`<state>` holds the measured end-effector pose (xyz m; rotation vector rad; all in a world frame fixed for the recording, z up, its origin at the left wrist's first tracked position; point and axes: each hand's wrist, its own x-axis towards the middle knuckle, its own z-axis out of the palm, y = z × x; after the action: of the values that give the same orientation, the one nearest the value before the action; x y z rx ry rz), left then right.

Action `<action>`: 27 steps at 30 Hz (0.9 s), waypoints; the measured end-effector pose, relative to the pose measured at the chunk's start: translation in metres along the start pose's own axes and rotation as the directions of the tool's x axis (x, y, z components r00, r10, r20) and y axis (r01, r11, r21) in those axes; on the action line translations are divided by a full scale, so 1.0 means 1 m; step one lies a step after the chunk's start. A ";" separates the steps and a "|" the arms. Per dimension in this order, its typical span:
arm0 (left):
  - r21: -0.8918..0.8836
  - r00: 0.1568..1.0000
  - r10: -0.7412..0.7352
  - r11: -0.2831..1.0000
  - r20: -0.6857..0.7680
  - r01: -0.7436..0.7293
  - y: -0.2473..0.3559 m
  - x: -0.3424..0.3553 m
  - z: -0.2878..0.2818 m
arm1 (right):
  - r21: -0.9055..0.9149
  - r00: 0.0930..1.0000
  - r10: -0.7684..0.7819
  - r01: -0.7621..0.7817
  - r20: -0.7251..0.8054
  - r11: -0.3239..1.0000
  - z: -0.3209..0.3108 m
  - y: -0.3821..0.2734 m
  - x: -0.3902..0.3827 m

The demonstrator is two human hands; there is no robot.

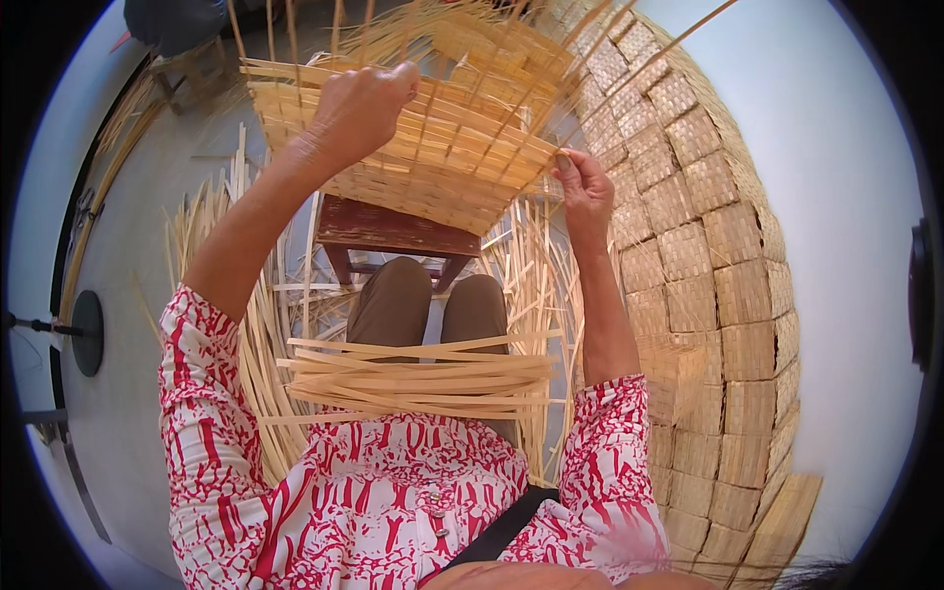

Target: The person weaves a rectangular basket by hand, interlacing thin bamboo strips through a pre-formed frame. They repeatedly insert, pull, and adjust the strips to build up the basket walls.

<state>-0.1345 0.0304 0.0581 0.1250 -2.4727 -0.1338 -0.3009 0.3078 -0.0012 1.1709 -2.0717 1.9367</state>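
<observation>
A partly woven bamboo basket (425,192) rests on a small dark red wooden stool (388,224) in front of my knees. Long upright strips stick out from its upper edge. Over the left part of the weave, my left hand (362,110) is closed with its knuckles up; what its fingers hold is hidden. At the basket's right corner, my right hand (587,192) pinches the end of a flat bamboo strip (531,141) between thumb and fingers. Across my lap lies a bundle of loose bamboo strips (423,382).
Stacked woven baskets (688,246) line the wall on the right. More loose strips (258,379) lie on the floor around my legs. A round dark stand base (88,332) is at the far left. Another person (175,22) sits at the top left on a wooden stool (187,67).
</observation>
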 end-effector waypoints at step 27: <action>-0.877 0.712 -0.654 0.466 -0.256 0.113 -0.127 -0.067 -0.021 | 0.337 0.986 0.134 -0.094 -0.096 0.937 0.007 -0.008 -0.017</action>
<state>-0.0620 -0.0882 0.0181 0.3061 -1.4856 -1.2710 -0.2816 0.3104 -0.0050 0.9722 -1.8415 2.4179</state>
